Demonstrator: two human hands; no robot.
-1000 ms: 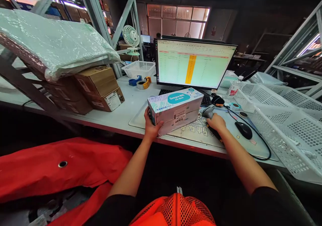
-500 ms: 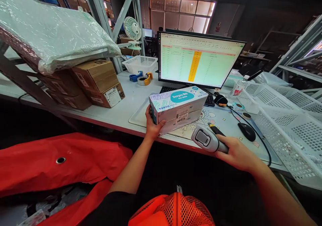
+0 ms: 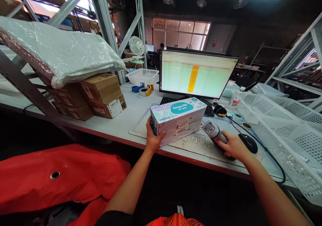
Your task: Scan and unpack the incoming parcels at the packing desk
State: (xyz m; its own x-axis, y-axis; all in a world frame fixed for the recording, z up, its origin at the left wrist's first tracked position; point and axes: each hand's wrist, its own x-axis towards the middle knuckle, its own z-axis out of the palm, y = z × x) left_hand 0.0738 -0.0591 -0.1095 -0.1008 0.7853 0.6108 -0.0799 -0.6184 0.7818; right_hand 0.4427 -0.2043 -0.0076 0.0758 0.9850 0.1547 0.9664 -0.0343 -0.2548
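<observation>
left hand (image 3: 154, 138) clutching box (image 3: 173, 129), part-blocking keyboard (image 3: 209, 111) ahead | right hand (image 3: 234, 147) wrapped round scanner (image 3: 211, 129) | mouse (image 3: 249, 143) crowding its right, white basket (image 3: 289, 162) beyond

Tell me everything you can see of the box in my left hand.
The box looks like cardboard: oblong, closed, its top purple and teal with a teal oval of lettering, its pale front crossed by a lengthwise seam and bearing a barcode label. It appears to rest on the desk mat, before the monitor. The left hand grips its left end; the scanner is near its right.
</observation>
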